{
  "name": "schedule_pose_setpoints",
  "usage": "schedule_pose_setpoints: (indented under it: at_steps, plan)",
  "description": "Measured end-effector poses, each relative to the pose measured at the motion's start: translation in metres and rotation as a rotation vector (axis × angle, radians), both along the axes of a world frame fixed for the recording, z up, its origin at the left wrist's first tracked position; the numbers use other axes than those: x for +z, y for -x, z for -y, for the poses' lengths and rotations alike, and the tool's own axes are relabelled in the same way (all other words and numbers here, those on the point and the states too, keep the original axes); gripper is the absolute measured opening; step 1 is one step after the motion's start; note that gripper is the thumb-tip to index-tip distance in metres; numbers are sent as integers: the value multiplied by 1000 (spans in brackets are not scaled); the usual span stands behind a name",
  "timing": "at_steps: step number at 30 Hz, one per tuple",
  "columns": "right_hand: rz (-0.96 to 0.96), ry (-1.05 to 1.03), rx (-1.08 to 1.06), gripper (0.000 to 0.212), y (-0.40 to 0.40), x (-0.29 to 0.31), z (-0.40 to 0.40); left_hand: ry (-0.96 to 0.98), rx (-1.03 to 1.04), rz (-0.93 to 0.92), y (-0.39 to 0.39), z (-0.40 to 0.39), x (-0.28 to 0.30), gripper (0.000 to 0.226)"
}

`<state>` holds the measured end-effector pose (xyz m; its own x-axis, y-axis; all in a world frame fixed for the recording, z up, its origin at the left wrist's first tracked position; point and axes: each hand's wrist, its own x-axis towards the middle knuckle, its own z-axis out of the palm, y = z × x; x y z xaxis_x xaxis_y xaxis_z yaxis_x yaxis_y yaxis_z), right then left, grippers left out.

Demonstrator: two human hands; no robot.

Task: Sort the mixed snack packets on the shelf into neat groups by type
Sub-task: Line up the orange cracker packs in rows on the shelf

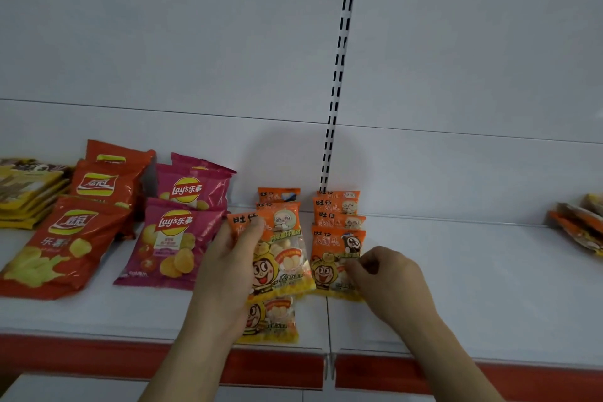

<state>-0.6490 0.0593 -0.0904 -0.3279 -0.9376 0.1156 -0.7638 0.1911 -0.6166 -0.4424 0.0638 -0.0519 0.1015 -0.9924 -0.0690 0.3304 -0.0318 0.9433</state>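
Small orange snack packets lie in two overlapping rows on the white shelf (456,287). My left hand (228,274) grips an orange packet (284,254) at the front of the left row (277,202), thumb on its top corner. Another such packet (272,320) lies under it near the shelf edge. My right hand (388,281) pinches the lower right corner of the front packet (332,258) of the right row (337,209). Left of these lie magenta Lay's bags (169,238) and red Lay's bags (62,245), each kind grouped together.
Yellow packets (26,196) are stacked at the far left. A mixed pile of orange and yellow packets (580,225) sits at the far right. A slotted upright (339,75) runs up the back wall. The shelf front has a red strip (81,356).
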Motion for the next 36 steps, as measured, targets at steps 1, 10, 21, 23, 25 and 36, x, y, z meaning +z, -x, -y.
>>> schedule_pose_setpoints:
  at_steps: [1, 10, 21, 23, 25, 36]
  plan:
    - [-26, -9, -1, 23, 0, -1, 1, 4, -9, 4, 1, -1, -2, 17]
    - [303, 298, 66, 30, -6, 27, -30, 166, -76, 400, 27, -7, -9, 56]
    - [163, 49, 186, 38, 10, 11, -32, 445, 233, 874, 20, 5, -27, 10]
    - [87, 43, 190, 39, 4, 5, -31, 525, 256, 1033, 13, 7, -35, 9]
    - [3, 39, 145, 40, -2, 2, -29, 551, 205, 1089, 12, 7, -43, 8]
    - [-89, 259, -28, 54, -1, -5, -43, 728, 133, 1113, 30, 3, -46, 21]
